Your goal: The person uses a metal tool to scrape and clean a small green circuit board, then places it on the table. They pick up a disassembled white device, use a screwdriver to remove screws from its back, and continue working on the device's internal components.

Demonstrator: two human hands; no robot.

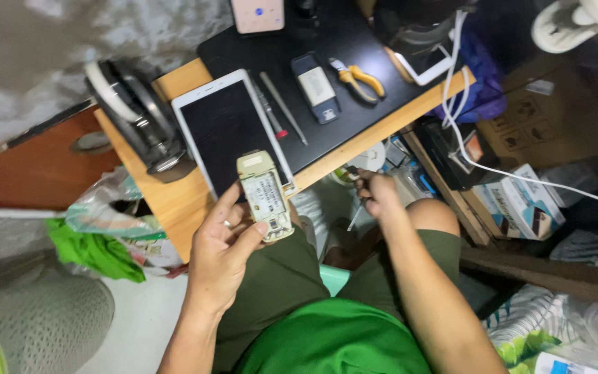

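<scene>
Holding up an old cream-coloured phone body [265, 197], back cover off, in left hand [221, 257] — fingers curled behind, thumb pressed along the near edge, grip closed round it. Phone upright-ish, raised just in front of the table's near edge, overlapping the lower end of a white tablet [228, 131] w/ dark screen. Right hand [378, 193] down low past the table edge, over the knee, fingers pinched shut on a thin tool [355, 216]; metal shaft poking down-left, type too small to tell. Hands well apart, tool not touching phone.

On the wooden table [174, 201]: black mat [354, 41] covering most of the top. Lying on it, a dark phone [315, 88] w/ pale battery panel facing up, yellow-handled pliers [358, 77] just beside it, slim metal rod [283, 107] and a red-tipped screwdriver [272, 118] btwn tablet and dark phone. Round lamp or stand [133, 114] at table's left corner. White cable [465, 138] trailing off the far side down toward cardboard boxes [520, 204] on the floor. Green plastic bag [95, 251] on the floor at left. Green shirt, olive shorts at bottom of view.
</scene>
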